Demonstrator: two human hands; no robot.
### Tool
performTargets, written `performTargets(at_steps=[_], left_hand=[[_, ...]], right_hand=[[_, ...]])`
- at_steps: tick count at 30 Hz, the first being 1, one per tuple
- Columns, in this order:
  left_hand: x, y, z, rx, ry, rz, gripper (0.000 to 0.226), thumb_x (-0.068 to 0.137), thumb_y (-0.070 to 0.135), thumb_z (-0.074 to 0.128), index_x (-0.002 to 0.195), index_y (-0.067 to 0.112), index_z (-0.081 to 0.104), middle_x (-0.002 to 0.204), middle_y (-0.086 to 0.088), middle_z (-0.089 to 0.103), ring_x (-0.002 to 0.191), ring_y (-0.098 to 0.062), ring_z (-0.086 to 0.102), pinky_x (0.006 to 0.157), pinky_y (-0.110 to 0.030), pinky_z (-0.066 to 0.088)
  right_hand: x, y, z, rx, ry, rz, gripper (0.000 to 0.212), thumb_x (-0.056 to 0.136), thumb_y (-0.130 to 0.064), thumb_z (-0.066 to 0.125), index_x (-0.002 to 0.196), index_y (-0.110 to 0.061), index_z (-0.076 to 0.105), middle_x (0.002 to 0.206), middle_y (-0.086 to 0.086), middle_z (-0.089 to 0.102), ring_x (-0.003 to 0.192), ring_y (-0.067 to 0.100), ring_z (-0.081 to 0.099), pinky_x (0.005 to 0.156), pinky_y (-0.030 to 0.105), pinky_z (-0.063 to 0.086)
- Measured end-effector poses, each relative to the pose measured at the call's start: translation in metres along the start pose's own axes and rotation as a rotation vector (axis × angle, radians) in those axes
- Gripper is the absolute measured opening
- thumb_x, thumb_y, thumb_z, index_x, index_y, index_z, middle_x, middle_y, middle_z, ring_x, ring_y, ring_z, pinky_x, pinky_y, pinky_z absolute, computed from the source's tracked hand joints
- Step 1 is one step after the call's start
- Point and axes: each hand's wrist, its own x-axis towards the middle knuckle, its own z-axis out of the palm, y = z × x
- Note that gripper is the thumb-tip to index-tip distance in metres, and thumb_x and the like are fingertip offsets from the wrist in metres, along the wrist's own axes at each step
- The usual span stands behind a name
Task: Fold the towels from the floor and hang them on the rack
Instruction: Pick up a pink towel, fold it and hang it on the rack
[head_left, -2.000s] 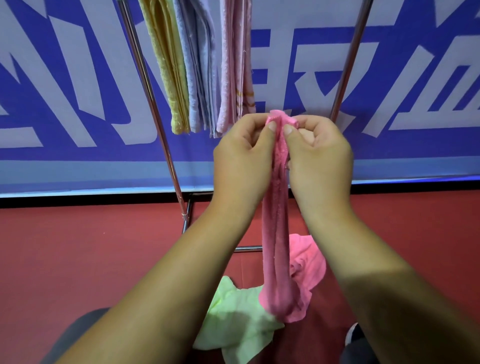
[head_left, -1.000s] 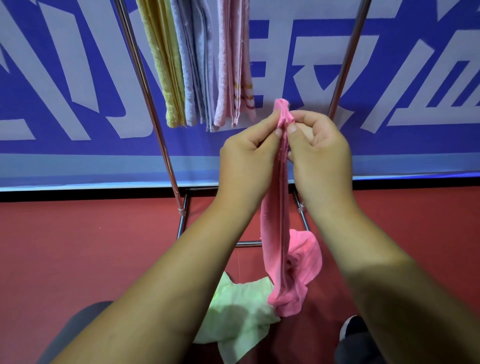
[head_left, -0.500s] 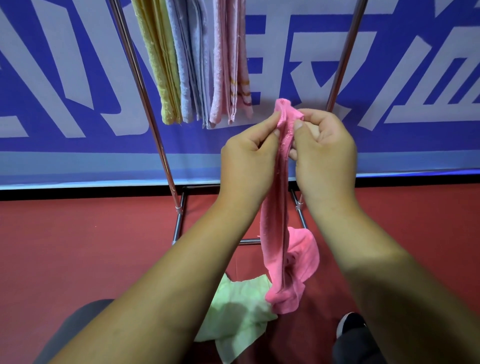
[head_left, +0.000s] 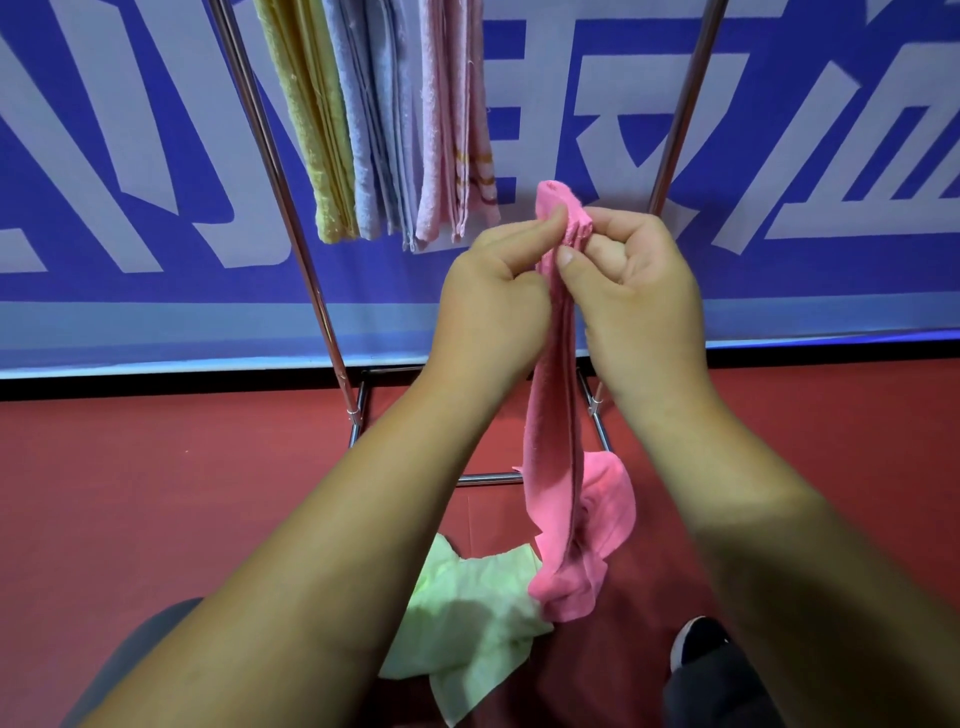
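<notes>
Pink terry, gathered into a narrow strip, hangs straight down from the fingers (head_left: 551, 217) of both hands. The pink towel (head_left: 553, 441) has its top end poking out just above them, and its bunched lower end dangles far beneath, close to the red floor (head_left: 156, 493). The left hand (head_left: 493, 296) pinches the upper edge between thumb and forefinger. The right hand (head_left: 639, 296), close beside it with the cloth between, has its thumb pressed to the strip slightly lower and its other fingers curled in around the top. Up and to the left of the fingers, a yellow towel (head_left: 317, 130), a blue towel (head_left: 374, 130) and a pale pink towel (head_left: 452, 130) hang folded on the metal rack (head_left: 291, 223), their lower ends about level with the fingertips. Well below the fingers a green towel (head_left: 467, 613) lies crumpled on the floor. The pink towel's end hangs over its right edge, though I cannot tell whether the two touch.
</notes>
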Motion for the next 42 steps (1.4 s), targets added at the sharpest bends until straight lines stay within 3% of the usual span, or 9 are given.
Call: performTargets(at_steps=[7,13,19,23,26,29,33,37,42], left_hand=[[0.008,-0.002,-0.012,-0.068,-0.044,-0.067,0.061,0.087,-0.018,0.051,0.131,0.016,0.076,0.085,0.015,0.070,0.087,-0.004,0.069,0.098,-0.044,0.063],[0.029,-0.025,-0.042,-0.115,-0.136,-0.202,0.089,0.067,0.005,0.075,0.151,0.006,0.047,0.130,-0.010,0.071,0.119,-0.028,0.069,0.109,-0.043,0.053],[0.025,-0.025,-0.054,-0.165,-0.402,-0.185,0.028,0.098,0.010,0.068,0.126,0.008,0.074,0.118,-0.009,0.076,0.103,-0.020,0.069,0.098,-0.042,0.054],[0.025,-0.016,-0.046,-0.153,-0.377,-0.136,0.028,0.103,0.008,0.064,0.130,0.008,0.070,0.111,-0.004,0.075,0.094,-0.019,0.069,0.078,-0.033,0.056],[0.025,-0.011,-0.041,-0.208,-0.366,-0.113,0.027,0.104,0.003,0.061,0.130,0.008,0.068,0.108,-0.005,0.075,0.089,-0.019,0.068,0.072,-0.030,0.056],[0.028,-0.009,-0.040,-0.232,-0.311,-0.140,0.024,0.103,0.003,0.060,0.125,0.006,0.069,0.105,-0.011,0.072,0.092,-0.027,0.063,0.072,-0.034,0.051],[0.038,-0.016,-0.051,-0.227,-0.215,-0.241,0.023,0.103,0.000,0.058,0.123,0.000,0.070,0.101,-0.014,0.072,0.085,-0.027,0.066,0.067,-0.034,0.055],[0.049,-0.028,-0.068,-0.334,-0.093,-0.466,0.023,0.102,-0.004,0.055,0.122,-0.004,0.067,0.095,-0.015,0.071,0.072,-0.019,0.069,0.060,-0.027,0.062],[0.055,-0.045,-0.085,-0.535,-0.031,-0.627,0.031,0.105,-0.005,0.045,0.129,-0.010,0.064,0.100,-0.017,0.072,0.083,-0.019,0.071,0.086,-0.030,0.063]], right_hand=[[0.006,0.000,-0.002,0.019,0.054,0.054,0.020,0.098,-0.015,0.068,0.117,-0.018,0.072,0.101,-0.003,0.084,0.097,0.015,0.081,0.087,0.045,0.066],[0.015,-0.012,-0.002,0.251,0.042,0.156,0.026,0.099,0.004,0.058,0.114,-0.008,0.075,0.095,0.010,0.083,0.085,0.024,0.079,0.075,0.039,0.066],[0.020,-0.016,-0.009,0.333,0.020,0.170,0.027,0.099,0.005,0.057,0.118,-0.004,0.074,0.094,0.011,0.081,0.083,0.021,0.077,0.074,0.035,0.065],[0.025,-0.013,-0.019,0.396,0.048,0.157,0.022,0.100,0.002,0.061,0.114,-0.005,0.077,0.095,0.013,0.080,0.086,0.024,0.075,0.076,0.037,0.064],[0.026,-0.001,-0.017,0.477,0.062,0.251,0.020,0.106,-0.013,0.064,0.116,-0.003,0.078,0.098,0.013,0.081,0.090,0.025,0.077,0.084,0.041,0.063],[0.022,0.023,-0.013,0.326,-0.101,0.572,0.063,0.107,-0.062,0.053,0.117,-0.006,0.078,0.113,0.022,0.081,0.100,0.034,0.078,0.091,0.048,0.061],[0.011,0.035,-0.015,0.190,-0.397,0.702,0.088,0.102,-0.081,0.027,0.108,-0.012,0.081,0.092,0.010,0.082,0.076,0.021,0.079,0.071,0.032,0.058],[0.003,0.033,-0.011,0.307,-0.462,0.638,0.067,0.099,-0.065,0.056,0.120,-0.005,0.078,0.097,0.014,0.078,0.078,0.022,0.073,0.072,0.031,0.060],[-0.004,0.036,-0.003,0.176,-0.517,0.510,0.016,0.104,-0.026,0.069,0.103,-0.012,0.076,0.091,0.011,0.070,0.084,0.026,0.063,0.079,0.038,0.057]])
